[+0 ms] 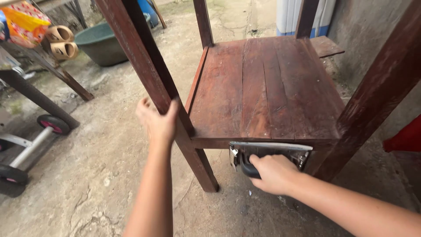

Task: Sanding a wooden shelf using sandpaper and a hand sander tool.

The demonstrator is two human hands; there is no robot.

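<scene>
While the left hand [158,122] grips the slanted dark red-brown wooden leg [153,74] of the overturned or tilted piece of furniture, with fingers wrapped around the leg at about 9 o'clock from the centre, the right hand [272,172] is closed on the black handle of a metal hand sander with a silver plate [269,151], at about 6 o'clock. I see this tool pressed flat against the front edge of the reddish-brown plank surface [263,87], just under its near rim. The planks look dark, worn and uneven in colour, and I cannot see any clearly fresh, pale wood, so I judge that the work on this edge is at an early stage and most of the surface is not yet treated; this is only my estimation. Some small pale specks lie on the cracked grey concrete floor [96,175] under the tool. At 10 o'clock stands a green round plastic basin [100,44], near it a pair of beige sandals [61,41], and at 8 o'clock I see a small wheeled cart with a pink-hubbed black wheel [52,124].
</scene>
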